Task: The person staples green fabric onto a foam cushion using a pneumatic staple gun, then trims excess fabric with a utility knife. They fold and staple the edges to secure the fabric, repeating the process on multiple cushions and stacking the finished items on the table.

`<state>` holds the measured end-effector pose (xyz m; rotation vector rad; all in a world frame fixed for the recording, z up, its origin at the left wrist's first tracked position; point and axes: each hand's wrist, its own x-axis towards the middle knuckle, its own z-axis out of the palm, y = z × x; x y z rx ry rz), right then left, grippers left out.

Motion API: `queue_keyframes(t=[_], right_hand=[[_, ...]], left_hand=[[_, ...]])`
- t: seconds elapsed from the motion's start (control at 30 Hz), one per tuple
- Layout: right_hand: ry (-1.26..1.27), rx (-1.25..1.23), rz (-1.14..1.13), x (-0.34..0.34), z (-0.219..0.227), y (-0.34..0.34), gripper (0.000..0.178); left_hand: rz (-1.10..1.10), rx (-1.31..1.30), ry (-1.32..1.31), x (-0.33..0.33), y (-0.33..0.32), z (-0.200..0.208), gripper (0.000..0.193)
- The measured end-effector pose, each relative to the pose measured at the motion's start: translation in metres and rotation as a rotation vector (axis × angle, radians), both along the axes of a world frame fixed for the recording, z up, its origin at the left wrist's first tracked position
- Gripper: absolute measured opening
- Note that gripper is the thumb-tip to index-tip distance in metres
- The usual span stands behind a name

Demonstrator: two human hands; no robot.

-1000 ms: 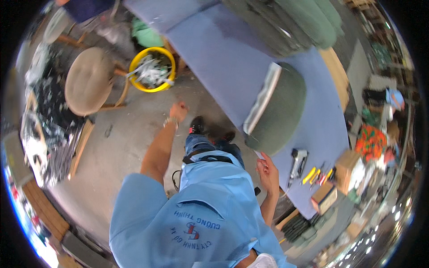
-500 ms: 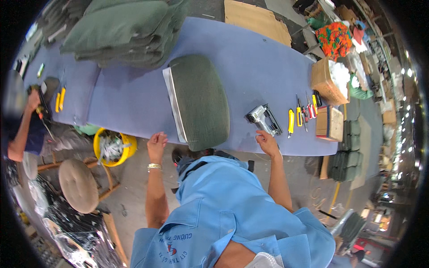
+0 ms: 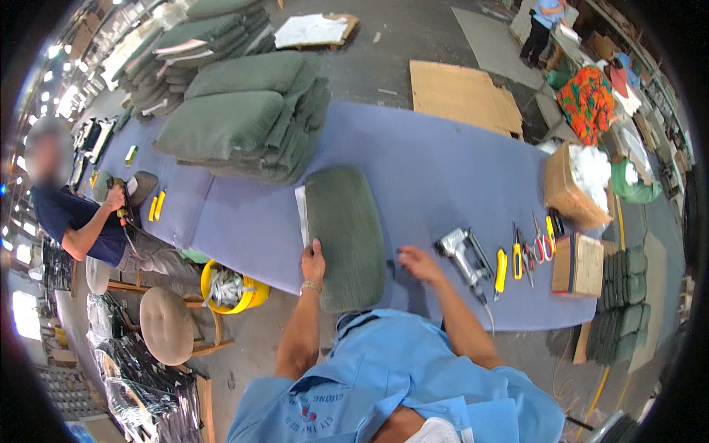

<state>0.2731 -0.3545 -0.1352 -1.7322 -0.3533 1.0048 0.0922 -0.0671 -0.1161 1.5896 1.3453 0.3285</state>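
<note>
A dark green upholstered cushion [image 3: 346, 232] lies on the blue-covered table [image 3: 421, 177] in front of me, a white strip [image 3: 301, 210] running along its left edge. My left hand [image 3: 313, 264] is closed on that left edge, thumb on top; the fingers beneath are partly hidden. To the cushion's right my right hand [image 3: 419, 264] hovers over the table, fingers loosely apart and nothing seen in them. Near that hand lies a silver staple gun [image 3: 461, 255], its hose trailing off the table's near edge.
Right of the staple gun lie a yellow cutter [image 3: 501, 272], a screwdriver [image 3: 517, 258], pliers [image 3: 543, 242] and two boxes. Green cushions [image 3: 229, 129] are stacked at the back left. A yellow bucket [image 3: 255, 295] and a stool [image 3: 166, 325] stand lower left. A co-worker [image 3: 85, 221] works at far left.
My left hand has come up to the cushion's left edge and taken hold of it. My right hand has moved left, away from the staple gun. The view has tilted up.
</note>
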Motion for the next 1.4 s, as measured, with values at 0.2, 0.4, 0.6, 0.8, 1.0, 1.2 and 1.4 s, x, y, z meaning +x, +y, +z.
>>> queue_keyframes(t=[0.2, 0.4, 0.6, 0.8, 1.0, 1.2, 1.4], right_hand=[[0.019, 0.065, -0.016, -0.003, 0.058, 0.067, 0.082], [-0.307, 0.292, -0.019, -0.027, 0.218, 0.034, 0.07], [-0.434, 0.201, -0.134, -0.024, 0.18, 0.004, 0.054], [-0.507, 0.167, -0.235, -0.024, 0.156, 0.006, 0.04], [-0.649, 0.122, -0.183, -0.027, 0.152, 0.008, 0.057], [-0.639, 0.192, -0.094, -0.037, 0.15, 0.013, 0.078], [-0.637, 0.135, -0.101, 0.004, 0.154, 0.031, 0.077]], left_hand=[[0.078, 0.098, 0.018, 0.032, -0.018, 0.067, 0.074], [-0.066, -0.515, -0.453, 0.072, -0.071, 0.066, 0.059], [-0.273, -0.64, -0.48, 0.097, -0.114, 0.025, 0.079], [-0.434, -0.526, -0.617, 0.112, -0.121, 0.098, 0.073], [-0.504, -0.183, -0.645, 0.136, -0.11, 0.13, 0.071], [-0.646, 0.009, -0.622, 0.161, -0.123, 0.111, 0.068], [-0.753, 0.16, -0.59, 0.163, -0.138, 0.087, 0.066]])
